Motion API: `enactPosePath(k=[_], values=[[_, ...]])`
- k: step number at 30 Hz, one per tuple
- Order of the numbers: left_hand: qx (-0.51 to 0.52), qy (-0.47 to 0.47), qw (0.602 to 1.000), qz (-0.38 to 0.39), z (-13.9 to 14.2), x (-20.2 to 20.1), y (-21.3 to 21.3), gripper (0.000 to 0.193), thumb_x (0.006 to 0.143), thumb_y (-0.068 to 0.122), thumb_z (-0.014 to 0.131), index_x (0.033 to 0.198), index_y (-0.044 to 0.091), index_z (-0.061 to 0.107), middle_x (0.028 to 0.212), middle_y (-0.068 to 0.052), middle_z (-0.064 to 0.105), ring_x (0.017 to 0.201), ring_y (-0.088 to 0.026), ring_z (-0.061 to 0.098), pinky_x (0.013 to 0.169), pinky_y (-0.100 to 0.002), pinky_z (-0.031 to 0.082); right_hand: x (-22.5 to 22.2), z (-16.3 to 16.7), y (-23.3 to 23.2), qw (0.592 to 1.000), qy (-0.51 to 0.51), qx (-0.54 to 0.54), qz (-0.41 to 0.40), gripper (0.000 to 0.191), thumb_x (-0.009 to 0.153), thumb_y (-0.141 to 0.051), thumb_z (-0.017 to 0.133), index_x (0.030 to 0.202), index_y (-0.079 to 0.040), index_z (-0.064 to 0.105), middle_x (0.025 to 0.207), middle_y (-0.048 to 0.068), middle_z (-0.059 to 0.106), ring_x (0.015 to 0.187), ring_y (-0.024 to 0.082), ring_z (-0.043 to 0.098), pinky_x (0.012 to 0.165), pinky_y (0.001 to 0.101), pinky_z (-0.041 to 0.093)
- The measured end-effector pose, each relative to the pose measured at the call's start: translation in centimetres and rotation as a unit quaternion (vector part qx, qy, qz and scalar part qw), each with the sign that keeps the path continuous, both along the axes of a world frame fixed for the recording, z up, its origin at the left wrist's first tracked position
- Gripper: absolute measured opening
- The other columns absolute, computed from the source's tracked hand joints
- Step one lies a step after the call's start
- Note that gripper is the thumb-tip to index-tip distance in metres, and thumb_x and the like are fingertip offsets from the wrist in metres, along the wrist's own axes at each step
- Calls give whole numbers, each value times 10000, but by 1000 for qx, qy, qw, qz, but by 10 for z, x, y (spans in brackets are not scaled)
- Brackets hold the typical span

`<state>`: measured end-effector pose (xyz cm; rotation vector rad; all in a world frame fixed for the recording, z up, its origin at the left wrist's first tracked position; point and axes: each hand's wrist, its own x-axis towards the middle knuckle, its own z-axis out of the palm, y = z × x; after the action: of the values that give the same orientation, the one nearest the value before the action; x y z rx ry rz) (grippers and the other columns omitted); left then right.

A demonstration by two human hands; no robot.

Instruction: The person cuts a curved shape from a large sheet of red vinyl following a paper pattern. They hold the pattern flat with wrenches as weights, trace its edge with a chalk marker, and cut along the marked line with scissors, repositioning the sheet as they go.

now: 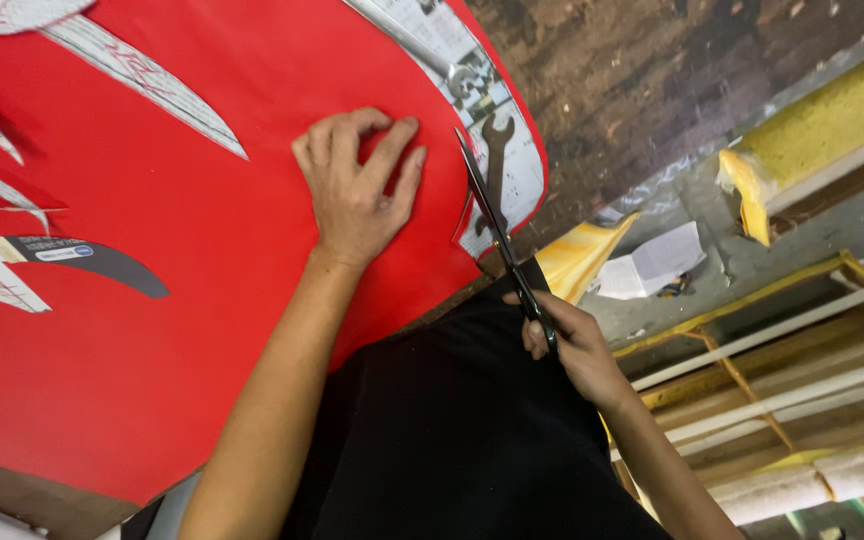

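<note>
Left hand flat, fingers bent, pressing red sheet. Right hand gripping scissors, blades at sheet's right edge beside paper pattern; cut partly made, edge remaining.

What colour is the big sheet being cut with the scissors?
Bright red sheet, seen in the head view.

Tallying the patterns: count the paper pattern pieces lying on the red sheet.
7 in view: five along the left edge, cut off by the frame, a long curved one upper left, and one by the scissors; more may be hidden.
</note>
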<state>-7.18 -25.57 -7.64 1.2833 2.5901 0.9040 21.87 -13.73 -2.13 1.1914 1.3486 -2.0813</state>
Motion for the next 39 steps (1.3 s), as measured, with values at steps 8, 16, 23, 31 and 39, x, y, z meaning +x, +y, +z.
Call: enactPosePath(k=[8, 16, 23, 31, 39], values=[[2, -11, 1000, 4, 2, -4, 3, 248, 936, 183, 837, 1162, 156, 739, 1167, 4, 611, 1123, -216, 520, 967, -408, 358, -9, -2, 12, 1000, -5, 1, 11, 399, 973, -205, 619, 1330, -32, 658, 723, -10, 576, 658, 76, 510, 636, 237, 457], [-3, -14, 1000, 1, 2, -5, 1, 256, 946, 193, 834, 1180, 157, 736, 1177, -2, 609, 1129, -220, 523, 977, -412, 365, -15, -1, 26, 999, -15, 5, 38, 401, 967, -181, 621, 1339, -34, 654, 728, -17, 577, 657, 76, 507, 629, 235, 451], [3, -16, 1000, 3, 7, -9, 4, 258, 935, 189, 830, 1171, 156, 732, 1184, -22, 605, 1125, -237, 538, 957, -425, 372, -23, -5, 43, 999, -1, -3, 37, 409, 961, -146, 615, 1352, -27, 643, 761, -29, 564, 690, 69, 517, 654, 229, 454], [7, -10, 1000, 8, 6, -10, 3, 238, 937, 191, 829, 1155, 160, 739, 1167, -7, 610, 1117, -229, 547, 962, -426, 381, -32, -7, 63, 995, -3, 32, 96, 379, 968, -147, 631, 1328, -32, 664, 726, -19, 575, 659, 71, 519, 632, 235, 461], [1, -11, 1000, 6, 7, -13, 3, 239, 945, 212, 825, 1166, 167, 746, 1176, -2, 612, 1122, -229, 544, 959, -433, 384, -44, -9, 78, 996, 17, 9, 91, 408, 957, -142, 622, 1348, -31, 656, 755, -29, 559, 680, 67, 511, 648, 229, 450]])
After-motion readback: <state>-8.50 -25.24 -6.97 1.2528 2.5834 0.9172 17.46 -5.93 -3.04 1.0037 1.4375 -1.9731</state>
